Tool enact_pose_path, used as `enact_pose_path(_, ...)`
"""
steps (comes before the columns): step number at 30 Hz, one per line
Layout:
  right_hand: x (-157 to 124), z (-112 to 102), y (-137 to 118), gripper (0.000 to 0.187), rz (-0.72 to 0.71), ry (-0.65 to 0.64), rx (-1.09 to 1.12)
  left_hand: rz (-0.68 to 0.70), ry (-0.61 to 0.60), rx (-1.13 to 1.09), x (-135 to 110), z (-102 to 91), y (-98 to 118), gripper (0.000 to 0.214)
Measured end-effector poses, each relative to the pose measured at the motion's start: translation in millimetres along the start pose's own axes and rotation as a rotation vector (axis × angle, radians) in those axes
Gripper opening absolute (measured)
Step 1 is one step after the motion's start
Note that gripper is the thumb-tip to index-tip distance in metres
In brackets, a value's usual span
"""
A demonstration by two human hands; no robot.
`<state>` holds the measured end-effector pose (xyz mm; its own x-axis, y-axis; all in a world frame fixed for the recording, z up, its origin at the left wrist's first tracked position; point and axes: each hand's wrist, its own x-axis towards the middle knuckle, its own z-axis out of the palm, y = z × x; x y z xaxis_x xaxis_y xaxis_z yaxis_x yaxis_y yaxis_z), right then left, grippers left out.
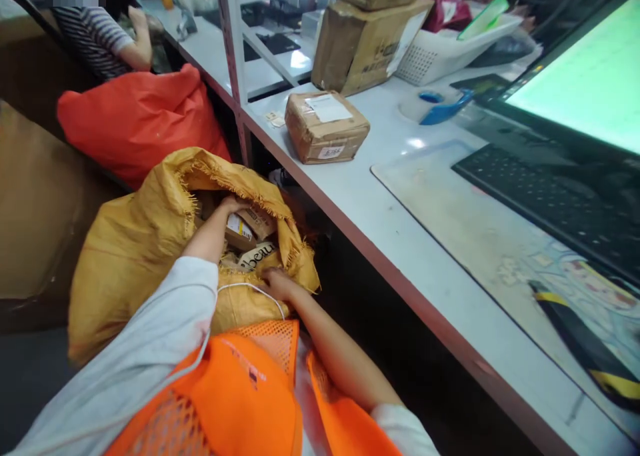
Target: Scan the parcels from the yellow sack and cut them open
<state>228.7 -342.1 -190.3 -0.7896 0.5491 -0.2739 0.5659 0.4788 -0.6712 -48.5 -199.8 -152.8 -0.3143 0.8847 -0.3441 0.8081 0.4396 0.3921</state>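
A yellow woven sack [135,289] sits open in front of me, below the desk edge, with frayed fabric around its mouth. My left hand [233,205] reaches into the mouth, its fingers partly hidden among brown parcels [250,226]. A parcel with a white printed wrapper [256,256] lies just below that hand. My right hand [277,284] rests at the near rim of the sack, its fingers curled on the yellow fabric. A taped cardboard parcel [326,128] stands apart on the desk [425,269], out of reach of neither hand's contact.
A keyboard [550,196] and glowing monitor [585,69] occupy the desk's right side. Stacked cardboard boxes [370,43], a white basket [430,56] and a metal shelf post [233,56] stand ahead. At left, a co-worker [95,39] sits beyond a red sack [140,123].
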Motion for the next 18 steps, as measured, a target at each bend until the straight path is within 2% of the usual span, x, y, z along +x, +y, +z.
enact_pose_path(3, -6, -12, 15, 0.022, 0.017, 0.089, 0.056, 0.014, -0.078, 0.004, 7, 5.5, 19, 0.054)
enact_pose_path(5, -9, -25, 23, 0.028, 0.036, 0.169, 0.090, 0.029, -0.121, 0.033, 4, 9.5, 33, 0.045)
enact_pose_path(7, -12, -41, 27, 0.031, 0.047, 0.245, 0.111, 0.067, -0.133, 0.072, -8, 9.7, 45, 0.039)
enact_pose_path(9, -17, -62, 27, 0.032, 0.024, 0.365, 0.129, 0.131, -0.116, 0.113, -28, 0.6, 57, 0.039)
enact_pose_path(11, -26, -87, 22, 0.035, -0.035, 0.531, 0.135, 0.219, -0.085, 0.148, -60, -22.5, 66, 0.044)
enact_pose_path(13, -36, -111, 10, 0.049, -0.112, 0.665, 0.122, 0.374, -0.059, 0.189, -104, -58.8, 74, 0.046)
enact_pose_path(14, -41, -121, 2, 0.063, -0.156, 0.687, 0.110, 0.572, -0.055, 0.260, -128, -80.0, 77, 0.038)
enact_pose_path(15, -45, -130, -7, 0.078, -0.204, 0.681, 0.101, 0.737, -0.073, 0.304, -153, -101.6, 79, 0.031)
enact_pose_path(16, -48, -138, -17, 0.093, -0.263, 0.648, 0.099, 0.844, -0.074, 0.302, -176, -122.2, 81, 0.026)
enact_pose_path(18, -52, -151, -37, 0.112, -0.401, 0.546, 0.120, 0.957, -0.022, 0.192, -212, -156.0, 82, 0.022)
